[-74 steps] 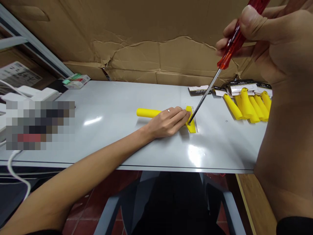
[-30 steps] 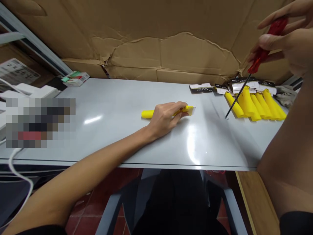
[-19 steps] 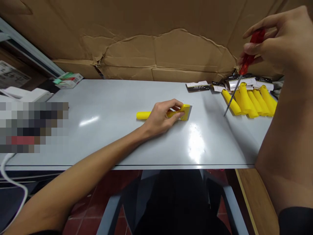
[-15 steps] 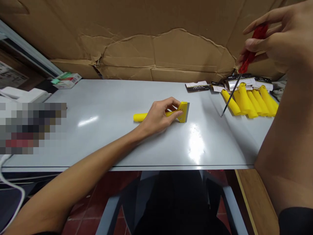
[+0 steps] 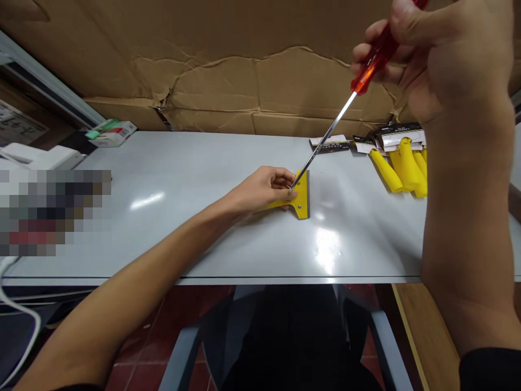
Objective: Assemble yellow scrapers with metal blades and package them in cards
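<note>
My left hand (image 5: 266,189) is closed around a yellow scraper (image 5: 302,196) at the neck just behind its head. The scraper's thin metal blade faces right, and screws show on the head's upper side; the handle is mostly hidden by my hand and wrist. My right hand (image 5: 423,60) grips the red handle of a screwdriver (image 5: 336,122), high at the upper right. Its long shaft slants down to the left, and the tip is at the scraper head beside my left fingers. Whether the tip sits in a screw I cannot tell.
Several yellow handles (image 5: 407,168) lie at the right, partly behind my right forearm, beside black-and-white packaging cards (image 5: 401,136). A small box (image 5: 112,133) stands at the back left. Cardboard (image 5: 260,81) lines the back of the grey table (image 5: 195,163).
My right hand has swung left, carrying the screwdriver's tip from near the yellow handles to the scraper. My left hand has turned the scraper so its head lies flatter.
</note>
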### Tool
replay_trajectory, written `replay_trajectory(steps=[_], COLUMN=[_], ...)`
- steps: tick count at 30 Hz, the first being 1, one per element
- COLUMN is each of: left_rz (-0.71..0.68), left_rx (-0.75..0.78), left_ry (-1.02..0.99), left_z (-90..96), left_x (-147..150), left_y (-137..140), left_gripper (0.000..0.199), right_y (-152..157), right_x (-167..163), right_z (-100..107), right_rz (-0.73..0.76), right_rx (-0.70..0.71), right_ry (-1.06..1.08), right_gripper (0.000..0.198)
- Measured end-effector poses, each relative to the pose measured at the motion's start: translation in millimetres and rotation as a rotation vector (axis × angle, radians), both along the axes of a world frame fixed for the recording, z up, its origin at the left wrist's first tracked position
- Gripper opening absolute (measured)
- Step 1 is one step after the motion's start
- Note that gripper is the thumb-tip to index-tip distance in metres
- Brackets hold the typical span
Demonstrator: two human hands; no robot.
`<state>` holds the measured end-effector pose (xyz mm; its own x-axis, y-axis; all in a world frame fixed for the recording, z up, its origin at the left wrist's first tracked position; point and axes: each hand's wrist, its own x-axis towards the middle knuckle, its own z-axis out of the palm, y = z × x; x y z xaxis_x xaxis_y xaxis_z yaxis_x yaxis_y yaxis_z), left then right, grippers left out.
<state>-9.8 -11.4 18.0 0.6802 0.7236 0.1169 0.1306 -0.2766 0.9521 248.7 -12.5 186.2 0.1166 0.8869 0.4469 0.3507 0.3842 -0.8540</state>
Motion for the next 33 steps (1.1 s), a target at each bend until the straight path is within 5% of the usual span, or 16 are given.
replay_trajectory(steps=[4, 12, 33], left_rz=[0.006, 0.159, 0.198], left_rx=[-0.075, -0.294, -0.373], left_ry=[0.024, 0.121, 0.073], left_z=[1.9, 27.8, 27.5], left_x=[-1.2, 9.6, 12.2], left_y=[-0.2, -16.8, -19.7], left_gripper=[0.023, 0.036, 0.030], right_y=[8.4, 30.8, 41.2], right_x=[3.4, 14.6, 22.8], right_z=[-8.1, -20.5, -27.0], right_rz=[0.210, 0.173, 0.205], right_rx=[0.138, 0.134, 0.145], right_ry=[0.128, 0.306, 0.370], right_gripper=[0.019, 0.018, 0.023])
